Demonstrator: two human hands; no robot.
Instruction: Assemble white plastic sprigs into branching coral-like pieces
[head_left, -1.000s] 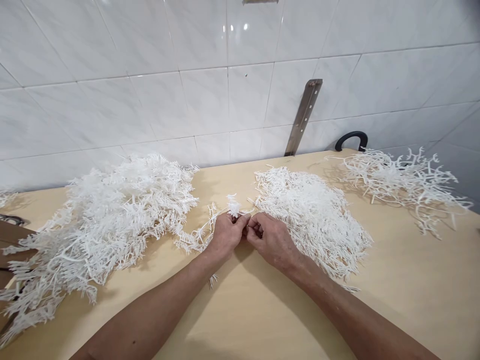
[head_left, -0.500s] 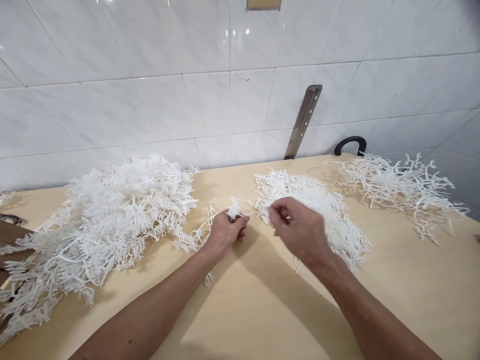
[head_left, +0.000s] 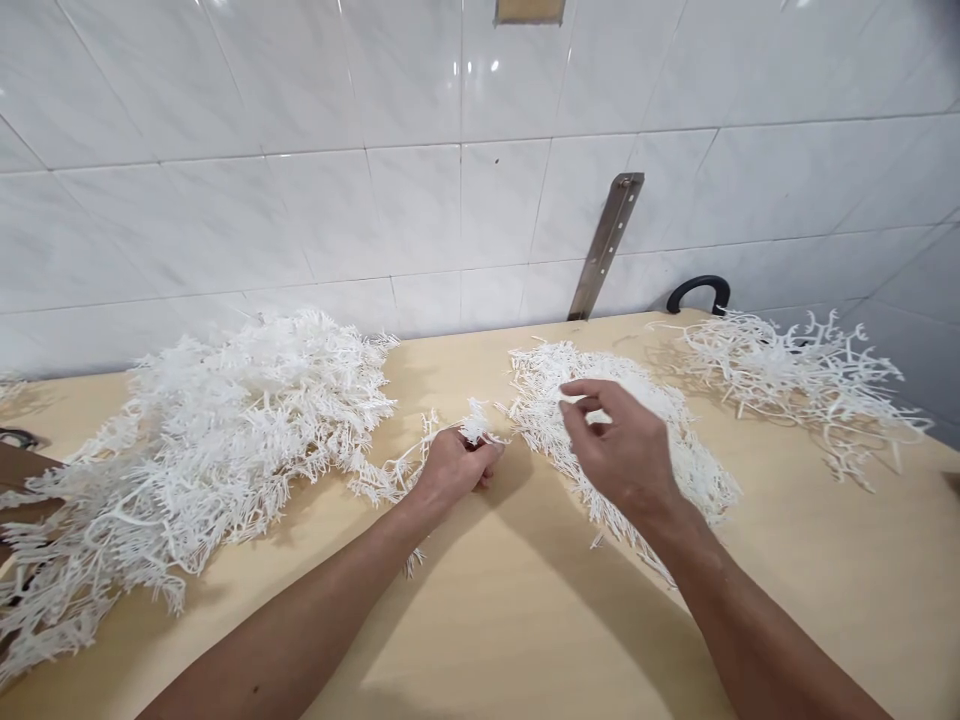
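1. A person's left hand (head_left: 454, 464) reaches in over the tabletop (head_left: 480, 610), its forearm slanting inward from the near left, knuckles up and fingers curled; the grip pinches a white branched piece (head_left: 475, 424) between thumb and fingers.
2. The right hand (head_left: 624, 440) hovers over the near left part of the middle pile (head_left: 547, 405), wrist bent inward. Thumb and forefinger point left, slightly apart, the other fingers curled.
3. The piece sits between the left pile (head_left: 262, 420) and the middle pile. Its feathery tip points up and away toward the tiled wall (head_left: 315, 220), with a thin sprig jutting right. Strands (head_left: 401, 472) lie left of the hand, running roughly sideways; whether they join the piece, and so its full long axis, cannot be told.
4. At far right, a looser tangle (head_left: 795, 370) lies near a black handle (head_left: 699, 290).
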